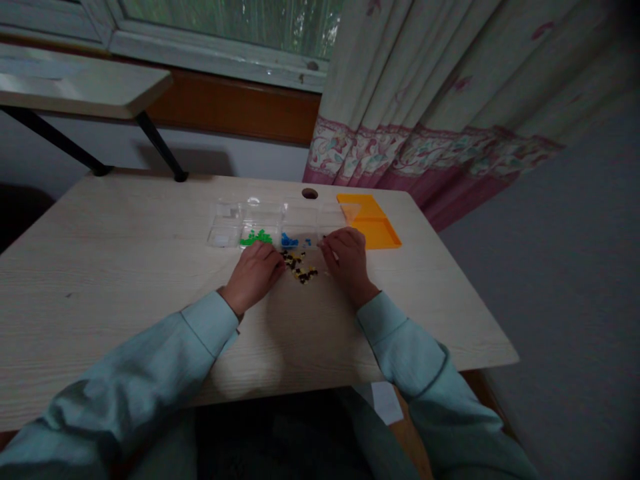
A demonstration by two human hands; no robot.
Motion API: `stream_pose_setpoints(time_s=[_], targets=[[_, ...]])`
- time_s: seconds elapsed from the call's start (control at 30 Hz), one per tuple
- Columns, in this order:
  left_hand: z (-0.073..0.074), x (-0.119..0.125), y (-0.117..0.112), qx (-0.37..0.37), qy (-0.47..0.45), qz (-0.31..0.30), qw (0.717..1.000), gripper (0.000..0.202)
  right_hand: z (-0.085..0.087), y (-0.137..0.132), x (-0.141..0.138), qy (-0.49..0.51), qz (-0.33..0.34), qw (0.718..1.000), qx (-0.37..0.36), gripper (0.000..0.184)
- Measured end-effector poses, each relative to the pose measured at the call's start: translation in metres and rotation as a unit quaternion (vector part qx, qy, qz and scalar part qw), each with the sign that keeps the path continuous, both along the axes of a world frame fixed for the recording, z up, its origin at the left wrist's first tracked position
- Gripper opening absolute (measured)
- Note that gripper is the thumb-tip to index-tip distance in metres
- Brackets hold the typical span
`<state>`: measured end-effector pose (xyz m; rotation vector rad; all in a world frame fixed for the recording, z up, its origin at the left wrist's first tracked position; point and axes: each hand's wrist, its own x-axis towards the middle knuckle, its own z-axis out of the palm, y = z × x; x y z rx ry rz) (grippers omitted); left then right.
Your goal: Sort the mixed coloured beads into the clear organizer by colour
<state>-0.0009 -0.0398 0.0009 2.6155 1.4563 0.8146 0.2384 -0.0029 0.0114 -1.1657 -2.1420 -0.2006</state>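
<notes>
Left hand point(255, 272), right hand point(349, 259) flank bead pile point(299, 265), mid-table point(100, 280).

Left hand point(255, 272) and right hand point(347, 257) beside small beads point(299, 265) on table point(125, 267).

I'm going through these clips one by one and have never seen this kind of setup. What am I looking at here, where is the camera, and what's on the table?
There is no machine here: a person works with bare hands, and the one camera sits on their head, looking forward and down, so the pale blue sleeves enter from below. The left hand and right hand rest on a light wooden table, either side of a small pile of black and yellow pieces. Whether the fingers pinch any piece is too small to tell. Just beyond lies a clear compartment box holding green pieces and blue pieces. To its right lies an orange tray. A curtain hangs behind.
</notes>
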Motion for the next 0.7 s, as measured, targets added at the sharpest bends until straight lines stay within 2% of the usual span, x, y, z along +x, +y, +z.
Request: stream_pose_setpoints(time_s=[0.1,0.2,0.37,0.53,0.7], targets=[[0.002,0.001,-0.001,-0.02,-0.122,-0.006,0.992,0.018,-0.003,-0.008,-0.011,-0.057,0.097,0.993,0.018,0.023],[0.004,0.004,-0.003,-0.081,-0.259,-0.011,0.962,0.022,-0.006,-0.012,-0.019,-0.081,0.144,0.985,0.044,0.027],[0.001,0.013,-0.008,-0.222,-0.395,-0.028,0.891,0.027,-0.004,-0.023,-0.026,-0.048,0.128,0.986,0.091,0.025],[0.001,0.017,-0.012,-0.248,-0.462,-0.008,0.852,0.031,0.004,-0.035,-0.033,-0.028,0.075,0.986,0.143,0.015],[0.004,0.018,-0.011,-0.264,-0.516,-0.018,0.815,0.029,0.008,-0.037,-0.036,-0.01,0.089,0.981,0.17,0.014]])
